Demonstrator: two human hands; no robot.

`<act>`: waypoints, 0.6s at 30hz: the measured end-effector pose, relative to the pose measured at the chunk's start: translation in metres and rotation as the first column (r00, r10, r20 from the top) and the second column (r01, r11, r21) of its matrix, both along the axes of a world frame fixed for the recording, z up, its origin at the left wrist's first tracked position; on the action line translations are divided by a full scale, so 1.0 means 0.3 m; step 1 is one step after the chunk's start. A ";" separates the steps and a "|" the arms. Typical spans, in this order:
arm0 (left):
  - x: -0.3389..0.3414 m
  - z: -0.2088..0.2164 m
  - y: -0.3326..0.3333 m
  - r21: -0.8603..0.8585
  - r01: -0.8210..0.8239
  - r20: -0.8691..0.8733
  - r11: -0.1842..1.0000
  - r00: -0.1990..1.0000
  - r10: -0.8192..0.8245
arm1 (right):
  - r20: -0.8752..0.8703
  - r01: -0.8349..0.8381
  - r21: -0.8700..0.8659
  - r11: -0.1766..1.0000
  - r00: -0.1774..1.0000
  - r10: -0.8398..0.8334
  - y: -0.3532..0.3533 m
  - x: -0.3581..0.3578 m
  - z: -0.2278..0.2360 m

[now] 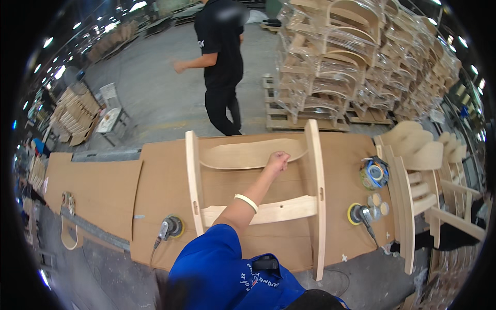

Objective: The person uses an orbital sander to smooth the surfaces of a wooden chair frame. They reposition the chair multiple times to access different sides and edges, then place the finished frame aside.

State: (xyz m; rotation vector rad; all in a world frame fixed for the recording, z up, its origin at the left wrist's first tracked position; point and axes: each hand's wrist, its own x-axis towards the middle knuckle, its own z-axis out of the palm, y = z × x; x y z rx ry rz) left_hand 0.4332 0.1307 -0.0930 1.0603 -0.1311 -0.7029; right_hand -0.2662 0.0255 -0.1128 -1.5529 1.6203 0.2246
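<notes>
Hands: one hand [278, 161], left or right unclear, fist closed on curved top rail of chair frame [257, 178]; other unseen.
Chair frame: flat on worktop [103, 186], back exposed.
Sanders: one [170, 227] left, one [360, 213] right.
Bystander: person [222, 62] beyond.

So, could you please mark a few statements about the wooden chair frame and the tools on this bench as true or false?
1. A closed hand rests on the curved top rail of the pale wooden chair-back frame. True.
2. The frame stands upright on the floor. False: it lies flat on the brown board-covered bench.
3. A round yellow-padded sander lies left of the frame. True.
4. The hand grips that sander. False: it is apart from it, on the rail.
</notes>
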 end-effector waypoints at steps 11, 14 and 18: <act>-0.056 -0.170 0.198 0.297 -0.062 0.096 0.953 0.995 0.035 | 0.223 -0.195 -0.504 0.842 0.912 0.344 -0.479 0.352 -0.061; -0.081 -0.226 0.213 0.333 -0.113 0.083 0.936 0.992 0.090 | 0.236 -0.303 -0.598 0.742 0.818 0.524 -0.645 0.566 -0.051; -0.099 -0.282 0.215 0.335 -0.219 0.160 0.916 0.972 0.174 | -0.095 -0.566 -0.690 0.452 0.690 0.718 -0.714 0.804 -0.002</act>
